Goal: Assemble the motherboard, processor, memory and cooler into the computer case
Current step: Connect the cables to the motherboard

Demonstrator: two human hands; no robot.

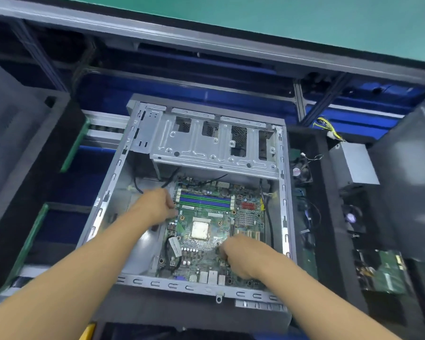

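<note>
An open grey computer case (103, 200) lies flat in front of me. Inside it sits a green motherboard (201, 256) with blue and green memory slots (205, 201) and a silver processor (200, 229) in its socket. My left hand (155, 204) grips the board's left edge beside the memory slots, fingers curled. My right hand (241, 256) grips the board's lower right part, fingers curled down onto it. No cooler sits on the processor.
The case's metal drive cage (214, 141) spans its far end. To the right, a dark foam tray holds a small fan (301, 171), a silver power supply (353, 165) with yellow wires, another fan (351, 217) and a green board (383, 271). Black cables run inside the case.
</note>
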